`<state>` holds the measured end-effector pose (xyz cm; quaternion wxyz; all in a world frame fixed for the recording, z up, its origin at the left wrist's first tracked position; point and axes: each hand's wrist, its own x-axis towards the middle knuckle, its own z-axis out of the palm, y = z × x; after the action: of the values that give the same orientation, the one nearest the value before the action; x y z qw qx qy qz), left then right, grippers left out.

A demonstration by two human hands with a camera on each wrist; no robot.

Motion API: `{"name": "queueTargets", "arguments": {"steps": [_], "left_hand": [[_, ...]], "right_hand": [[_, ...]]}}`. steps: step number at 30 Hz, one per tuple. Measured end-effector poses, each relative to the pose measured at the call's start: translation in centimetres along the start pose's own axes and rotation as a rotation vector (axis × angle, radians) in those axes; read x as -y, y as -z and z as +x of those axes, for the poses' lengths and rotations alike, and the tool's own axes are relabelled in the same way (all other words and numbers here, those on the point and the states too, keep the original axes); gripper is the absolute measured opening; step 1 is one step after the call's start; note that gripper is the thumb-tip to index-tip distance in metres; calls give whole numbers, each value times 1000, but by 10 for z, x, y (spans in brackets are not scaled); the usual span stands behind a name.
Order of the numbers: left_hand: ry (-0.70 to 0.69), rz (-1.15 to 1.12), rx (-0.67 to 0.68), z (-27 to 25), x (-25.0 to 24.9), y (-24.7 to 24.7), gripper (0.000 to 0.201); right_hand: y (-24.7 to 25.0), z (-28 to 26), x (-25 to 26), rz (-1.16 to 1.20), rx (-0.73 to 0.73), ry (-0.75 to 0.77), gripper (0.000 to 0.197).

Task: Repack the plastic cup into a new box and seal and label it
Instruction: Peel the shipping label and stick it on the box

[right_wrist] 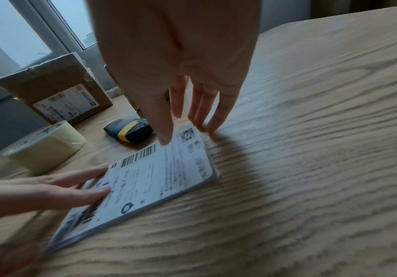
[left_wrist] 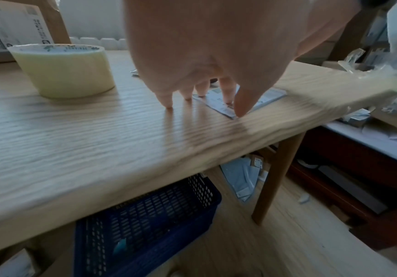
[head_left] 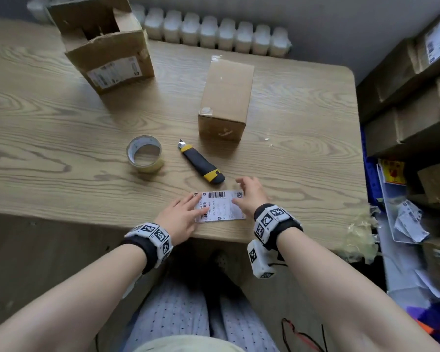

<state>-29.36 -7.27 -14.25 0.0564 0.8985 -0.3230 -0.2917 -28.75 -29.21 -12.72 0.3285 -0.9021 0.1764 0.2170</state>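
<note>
Label stage. Both hands are on the shipping label (head_left: 220,206), which lies flat at the near edge of the counter (head_left: 61,138). Left hand (head_left: 182,216) has straight fingers pressing the label's left end, pinning it, I'd guess so it can't slide. Right hand (head_left: 250,193) is spread and relaxed at the far right corner, fingertips (right_wrist: 212,129) down on the counter just beside the edge; likely hunting for a corner to peel or lift. Neither hand grips anything. Sealed box (head_left: 225,99) stands well beyond the right hand, upright, tape visible on its top corners; the cup is presumably inside, not visible. Tape roll (head_left: 145,154) and utility knife (head_left: 201,162) lie just past the hands, between them and the box, set aside within reach. Old opened box (head_left: 104,44) stands far beyond the left hand, flaps up, its own label still on. Remaining: get the label off its backing and onto the sealed box.
</note>
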Motion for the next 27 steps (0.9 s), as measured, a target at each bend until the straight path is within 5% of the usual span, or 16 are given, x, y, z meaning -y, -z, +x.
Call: {"name": "queueTargets", "arguments": {"steps": [8, 17, 27], "left_hand": [[32, -198, -143, 11, -10, 7, 32], [252, -398, -255, 23, -18, 17, 67], [332, -453, -202, 26, -24, 37, 17]], "right_hand": [[-4, 2, 3, -219, 80, 52, 46], [-3, 0, 2, -168, 132, 42, 23], [18, -9, -6, 95, 184, 35, 11]]}}
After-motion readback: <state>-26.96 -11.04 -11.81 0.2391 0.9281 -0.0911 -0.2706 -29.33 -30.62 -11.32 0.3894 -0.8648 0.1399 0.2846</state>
